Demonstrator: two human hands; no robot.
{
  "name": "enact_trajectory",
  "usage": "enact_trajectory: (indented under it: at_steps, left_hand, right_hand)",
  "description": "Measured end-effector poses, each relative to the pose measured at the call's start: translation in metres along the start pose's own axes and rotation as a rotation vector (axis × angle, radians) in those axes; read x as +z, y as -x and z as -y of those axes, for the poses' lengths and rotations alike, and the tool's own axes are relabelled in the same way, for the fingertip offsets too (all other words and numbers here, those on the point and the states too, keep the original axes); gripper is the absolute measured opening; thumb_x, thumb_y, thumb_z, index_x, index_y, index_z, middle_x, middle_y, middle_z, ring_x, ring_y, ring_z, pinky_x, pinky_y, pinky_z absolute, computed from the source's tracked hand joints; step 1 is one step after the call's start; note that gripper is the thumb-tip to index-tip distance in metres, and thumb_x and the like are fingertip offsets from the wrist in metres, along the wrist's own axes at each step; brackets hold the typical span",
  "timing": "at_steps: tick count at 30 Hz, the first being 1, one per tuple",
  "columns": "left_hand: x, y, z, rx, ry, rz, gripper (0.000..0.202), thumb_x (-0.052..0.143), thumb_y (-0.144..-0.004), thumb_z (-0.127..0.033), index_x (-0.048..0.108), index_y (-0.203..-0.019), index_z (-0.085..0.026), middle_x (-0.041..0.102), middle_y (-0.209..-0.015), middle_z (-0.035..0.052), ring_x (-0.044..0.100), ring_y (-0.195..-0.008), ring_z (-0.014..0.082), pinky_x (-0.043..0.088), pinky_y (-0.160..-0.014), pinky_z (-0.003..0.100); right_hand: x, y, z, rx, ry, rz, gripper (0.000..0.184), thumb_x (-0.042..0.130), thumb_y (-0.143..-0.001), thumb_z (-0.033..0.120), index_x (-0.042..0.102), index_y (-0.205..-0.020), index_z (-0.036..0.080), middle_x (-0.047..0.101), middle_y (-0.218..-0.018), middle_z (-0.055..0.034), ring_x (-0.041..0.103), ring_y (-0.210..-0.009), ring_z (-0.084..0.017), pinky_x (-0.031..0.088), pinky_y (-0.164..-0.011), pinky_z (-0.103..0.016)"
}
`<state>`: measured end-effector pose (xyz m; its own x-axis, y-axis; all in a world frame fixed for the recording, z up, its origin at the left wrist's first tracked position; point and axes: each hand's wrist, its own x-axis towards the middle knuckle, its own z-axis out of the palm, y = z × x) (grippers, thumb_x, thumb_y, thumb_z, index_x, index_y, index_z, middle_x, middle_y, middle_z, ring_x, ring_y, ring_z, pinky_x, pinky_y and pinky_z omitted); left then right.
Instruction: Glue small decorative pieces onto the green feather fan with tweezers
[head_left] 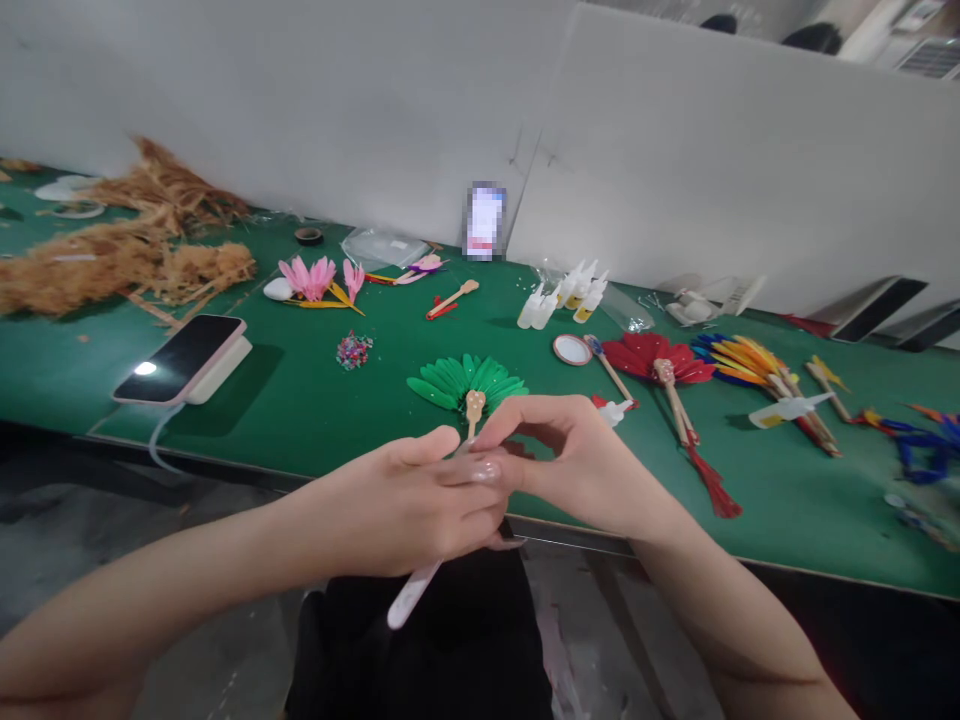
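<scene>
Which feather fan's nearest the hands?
The green fan; the red fan and orange-and-blue fan lie farther off to the right, pink feathers to the left.

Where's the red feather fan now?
In the head view, the red feather fan lies right of centre on the green table, between the green feather fan and the yellow feathers.

Place: is looking like a craft workshop
Green surface (390,335): is spanning the frame
Feather fans (469,376): are showing centre and right
Nozzle bottles (589,303): are standing right of centre
Dried brown fibres (165,190): are heaping upper left
</scene>
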<state>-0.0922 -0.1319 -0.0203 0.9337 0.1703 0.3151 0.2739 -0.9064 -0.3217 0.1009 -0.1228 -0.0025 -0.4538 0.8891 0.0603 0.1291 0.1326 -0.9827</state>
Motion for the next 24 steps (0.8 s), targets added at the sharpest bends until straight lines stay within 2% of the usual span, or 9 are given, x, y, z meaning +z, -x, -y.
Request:
enact_trajectory:
  at_steps: [2,4,6,8,11,14,17,21,24]
  left_hand:
    - [-0.002,0.003,0.000,-0.001,-0.009,0.004,0.018,0.051,-0.091,-0.017,0.067,-0.095,-0.025,0.069,-0.104,-0.0062,0.051,-0.112,0.0120,0.040,-0.075,0.029]
    - [-0.004,0.006,0.002,-0.007,-0.041,0.006,0.018,0.051,-0.093,-0.026,0.067,-0.100,-0.026,0.066,-0.119,-0.0069,0.046,-0.120,0.0110,0.042,-0.076,0.028]
    - [-0.005,0.008,0.003,-0.020,-0.095,-0.003,0.021,0.049,-0.094,-0.034,0.068,-0.103,-0.028,0.058,-0.135,-0.0080,0.037,-0.131,0.0097,0.043,-0.084,0.026]
    - [-0.004,0.010,0.005,-0.026,-0.120,-0.018,0.024,0.047,-0.095,-0.038,0.068,-0.103,-0.028,0.049,-0.144,-0.0082,0.028,-0.139,0.0093,0.039,-0.099,0.026]
    - [-0.001,0.013,0.005,-0.016,-0.086,-0.024,0.026,0.046,-0.095,-0.039,0.068,-0.105,-0.028,0.048,-0.145,-0.0064,0.025,-0.142,0.0102,0.018,-0.119,0.033]
    - [0.001,0.016,0.004,-0.014,-0.022,-0.042,0.024,0.050,-0.094,-0.038,0.069,-0.103,-0.025,0.051,-0.143,-0.0032,0.027,-0.142,0.0109,0.004,-0.123,0.038]
    - [0.000,0.019,0.000,-0.045,0.043,-0.072,0.026,0.053,-0.092,-0.039,0.069,-0.103,-0.022,0.055,-0.139,-0.0008,0.032,-0.140,0.0103,0.006,-0.123,0.034]
    - [-0.001,0.026,-0.006,-0.120,0.172,-0.077,0.024,0.054,-0.092,-0.038,0.068,-0.104,-0.022,0.061,-0.132,-0.0028,0.031,-0.140,0.0085,0.008,-0.123,0.030]
    - [0.003,0.032,-0.013,-0.222,0.326,-0.126,0.025,0.048,-0.095,-0.034,0.068,-0.106,-0.021,0.061,-0.133,-0.0004,0.031,-0.141,0.0109,0.013,-0.122,0.030]
  right_hand:
    - [-0.003,0.000,-0.002,-0.007,-0.041,0.043,0.003,0.073,-0.078,0.022,0.074,-0.079,0.019,0.075,-0.081,-0.0014,0.069,-0.076,-0.014,0.056,-0.070,-0.024]
    - [-0.008,0.002,-0.003,-0.027,-0.073,0.065,0.007,0.069,-0.082,0.023,0.075,-0.085,0.020,0.077,-0.087,-0.0016,0.071,-0.082,-0.015,0.058,-0.074,-0.026]
    - [-0.011,0.005,-0.005,-0.071,-0.074,0.014,0.013,0.063,-0.087,0.025,0.076,-0.088,0.021,0.077,-0.090,-0.0014,0.071,-0.084,-0.014,0.058,-0.075,-0.025]
    - [-0.013,0.007,-0.005,-0.112,-0.076,-0.069,0.017,0.059,-0.091,0.026,0.076,-0.089,0.023,0.077,-0.088,-0.0008,0.071,-0.083,-0.013,0.059,-0.073,-0.022]
    - [-0.012,0.008,-0.005,-0.138,-0.156,-0.104,0.013,0.064,-0.088,0.024,0.074,-0.096,0.024,0.076,-0.091,-0.0001,0.072,-0.087,-0.012,0.059,-0.075,-0.020]
    - [-0.011,0.006,-0.006,-0.128,-0.258,-0.102,0.014,0.069,-0.083,0.020,0.072,-0.097,0.024,0.076,-0.093,-0.0003,0.072,-0.089,-0.013,0.059,-0.079,-0.022]
    - [-0.012,0.004,-0.008,-0.089,-0.328,-0.113,0.009,0.071,-0.081,0.021,0.071,-0.090,0.023,0.076,-0.089,-0.0001,0.072,-0.086,-0.014,0.060,-0.079,-0.026]
    - [-0.013,0.000,-0.011,-0.044,-0.424,-0.094,0.007,0.071,-0.081,0.027,0.070,-0.084,0.021,0.076,-0.089,-0.0023,0.073,-0.084,-0.017,0.061,-0.081,-0.033]
    - [-0.012,-0.002,-0.015,-0.015,-0.509,-0.125,0.013,0.076,-0.076,0.027,0.066,-0.071,0.020,0.074,-0.076,-0.0010,0.072,-0.077,-0.016,0.060,-0.077,-0.033]
